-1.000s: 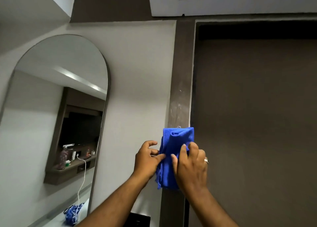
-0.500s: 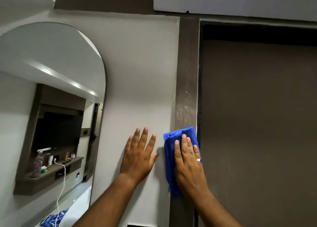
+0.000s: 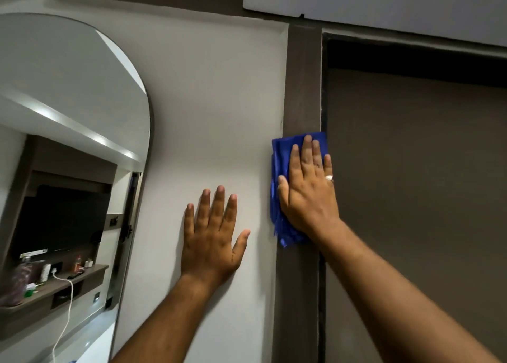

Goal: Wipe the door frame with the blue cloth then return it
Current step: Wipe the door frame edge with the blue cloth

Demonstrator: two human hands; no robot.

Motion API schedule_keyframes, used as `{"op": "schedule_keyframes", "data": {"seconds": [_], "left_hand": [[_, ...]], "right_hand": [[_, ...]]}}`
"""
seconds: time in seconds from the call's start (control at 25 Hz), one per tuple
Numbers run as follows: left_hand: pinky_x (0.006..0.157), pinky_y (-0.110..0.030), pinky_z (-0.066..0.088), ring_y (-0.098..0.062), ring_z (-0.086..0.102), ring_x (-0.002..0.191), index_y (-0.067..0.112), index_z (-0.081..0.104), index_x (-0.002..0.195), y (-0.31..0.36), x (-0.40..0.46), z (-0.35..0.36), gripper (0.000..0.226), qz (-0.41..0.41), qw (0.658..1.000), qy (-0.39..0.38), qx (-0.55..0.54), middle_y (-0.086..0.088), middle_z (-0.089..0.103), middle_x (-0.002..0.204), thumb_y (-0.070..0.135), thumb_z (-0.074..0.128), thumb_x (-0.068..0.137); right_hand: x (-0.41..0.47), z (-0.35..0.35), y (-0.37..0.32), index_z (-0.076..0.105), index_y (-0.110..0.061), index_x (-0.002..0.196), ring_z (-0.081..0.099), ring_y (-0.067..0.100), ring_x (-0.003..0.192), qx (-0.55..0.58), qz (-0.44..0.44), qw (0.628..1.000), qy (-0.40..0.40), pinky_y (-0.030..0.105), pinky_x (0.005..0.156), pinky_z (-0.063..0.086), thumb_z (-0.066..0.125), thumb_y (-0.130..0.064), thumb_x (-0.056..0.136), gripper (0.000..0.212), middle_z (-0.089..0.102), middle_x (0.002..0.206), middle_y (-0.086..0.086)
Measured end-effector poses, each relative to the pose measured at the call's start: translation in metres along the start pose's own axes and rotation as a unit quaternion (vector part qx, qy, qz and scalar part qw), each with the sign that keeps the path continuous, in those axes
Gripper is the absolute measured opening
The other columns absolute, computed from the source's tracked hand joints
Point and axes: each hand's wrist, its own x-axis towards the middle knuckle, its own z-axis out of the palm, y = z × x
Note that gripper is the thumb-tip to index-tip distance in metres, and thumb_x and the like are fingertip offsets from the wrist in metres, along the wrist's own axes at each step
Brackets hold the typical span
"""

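The dark brown door frame point(image 3: 303, 88) runs upright between the white wall and the brown door. My right hand point(image 3: 308, 190), a ring on one finger, lies flat on the folded blue cloth point(image 3: 278, 154) and presses it against the frame at mid height. The cloth's lower end hangs out below my palm. My left hand point(image 3: 214, 234) rests flat on the white wall, fingers spread, a little lower and to the left of the cloth, holding nothing.
A tall arched mirror point(image 3: 68, 157) hangs on the wall at the left and reflects a shelf with bottles and a white cable. The brown door point(image 3: 411, 198) fills the right side. A white panel point(image 3: 370, 3) sits above the frame.
My left hand let go of the cloth and went flat onto the wall. My right hand flattened on the cloth and slid it up the frame.
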Motion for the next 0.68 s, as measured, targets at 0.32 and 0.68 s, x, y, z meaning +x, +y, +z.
{"op": "schedule_keyframes", "data": {"seconds": [0.32,0.68], "left_hand": [[0.119,-0.044,0.007,-0.029,0.001,0.149,0.009,0.004,0.151,0.003,0.045,-0.007,0.071,0.011,0.999,0.040,-0.022,-0.013,0.002,0.161,0.046,0.023,0.094],[0.112,-0.031,-0.023,-0.016,-0.032,0.141,0.027,-0.026,0.142,0.001,0.128,-0.025,0.069,0.064,0.997,0.031,-0.009,0.002,-0.032,0.154,0.060,0.008,0.091]], "right_hand": [[-0.046,0.012,-0.005,0.010,-0.003,0.148,0.003,0.031,0.147,0.007,-0.032,0.999,0.016,0.046,0.118,0.005,0.022,-0.037,0.095,0.064,0.005,0.158,0.018],[0.124,-0.019,0.018,-0.005,-0.008,0.149,-0.009,0.025,0.148,0.046,0.021,0.998,0.037,0.038,0.116,-0.009,0.023,-0.037,0.098,0.065,-0.009,0.161,0.013]]}}
